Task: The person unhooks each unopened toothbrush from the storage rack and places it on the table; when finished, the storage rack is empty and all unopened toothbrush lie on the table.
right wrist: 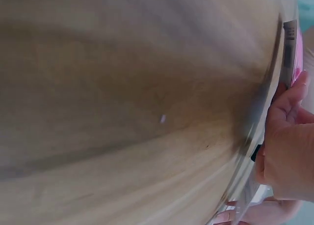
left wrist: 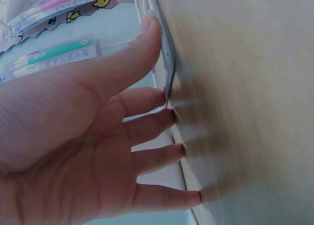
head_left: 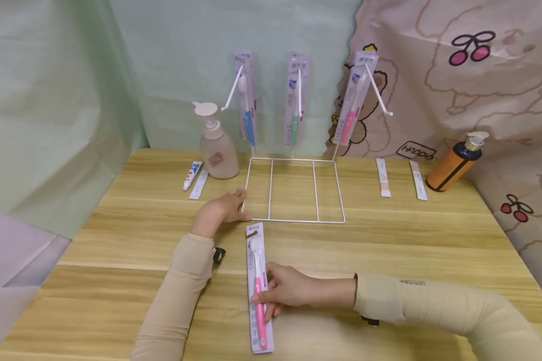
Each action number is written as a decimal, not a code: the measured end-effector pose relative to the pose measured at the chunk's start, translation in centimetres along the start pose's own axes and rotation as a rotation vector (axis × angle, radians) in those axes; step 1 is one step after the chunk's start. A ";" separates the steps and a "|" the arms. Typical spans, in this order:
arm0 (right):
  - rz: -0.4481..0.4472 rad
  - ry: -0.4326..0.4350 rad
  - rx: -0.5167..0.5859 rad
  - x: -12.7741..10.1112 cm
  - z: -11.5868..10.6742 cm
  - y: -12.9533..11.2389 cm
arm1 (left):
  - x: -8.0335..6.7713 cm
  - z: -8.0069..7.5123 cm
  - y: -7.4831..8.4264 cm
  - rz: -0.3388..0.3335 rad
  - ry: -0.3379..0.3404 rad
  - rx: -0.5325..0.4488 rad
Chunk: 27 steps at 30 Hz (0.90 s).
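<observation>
Toothbrush pack [head_left: 259, 281] pinched in R hand [head_left: 288, 288], just in front of rack [head_left: 293, 220]

R grip: thumb on face of pack, other fingers at its R side; pink brush inside, bristle end twd rack. Can't tell if pack touches desk [head_left: 411, 245]. L hand [head_left: 223, 208]: fingers straight & spread, thumb against rack's front L corner. White wire rack has 3 more packs on hooks, L to R: blue pack [head_left: 249, 115], green pack [head_left: 293, 115], pink pack [head_left: 349, 118]. Pale pump bottle [head_left: 220, 154] & toothpaste tube [head_left: 192, 175] L of rack; orange bottle [head_left: 451, 168] far R, w/ 2 white strips [head_left: 383, 178] btwn.
</observation>
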State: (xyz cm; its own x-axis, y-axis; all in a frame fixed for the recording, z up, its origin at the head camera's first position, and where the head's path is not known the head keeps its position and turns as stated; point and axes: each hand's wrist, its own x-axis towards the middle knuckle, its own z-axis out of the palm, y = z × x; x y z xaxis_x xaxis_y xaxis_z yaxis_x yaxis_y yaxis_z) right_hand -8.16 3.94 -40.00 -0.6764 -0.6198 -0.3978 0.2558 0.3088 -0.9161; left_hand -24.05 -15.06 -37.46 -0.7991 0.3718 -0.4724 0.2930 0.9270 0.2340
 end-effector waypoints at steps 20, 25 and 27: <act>0.168 0.011 -0.136 1.7 0.6 -0.8 | -0.1 -0.2 0.2 -0.012 -0.004 -0.013; 0.185 0.000 -0.164 1.6 0.5 -0.9 | -0.2 -0.2 0.2 -0.006 0.000 -0.005; 0.170 -0.030 -0.187 1.6 0.0 -1.2 | -0.2 -0.2 0.2 0.000 0.003 -0.005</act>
State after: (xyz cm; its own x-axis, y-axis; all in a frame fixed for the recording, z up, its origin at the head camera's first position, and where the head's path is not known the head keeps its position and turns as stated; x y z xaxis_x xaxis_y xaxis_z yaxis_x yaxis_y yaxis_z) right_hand -9.55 2.51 -39.53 -0.6130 -0.5683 -0.5489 0.2301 0.5362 -0.8121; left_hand -23.92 -14.95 -37.16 -0.8008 0.3720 -0.4695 0.2908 0.9267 0.2382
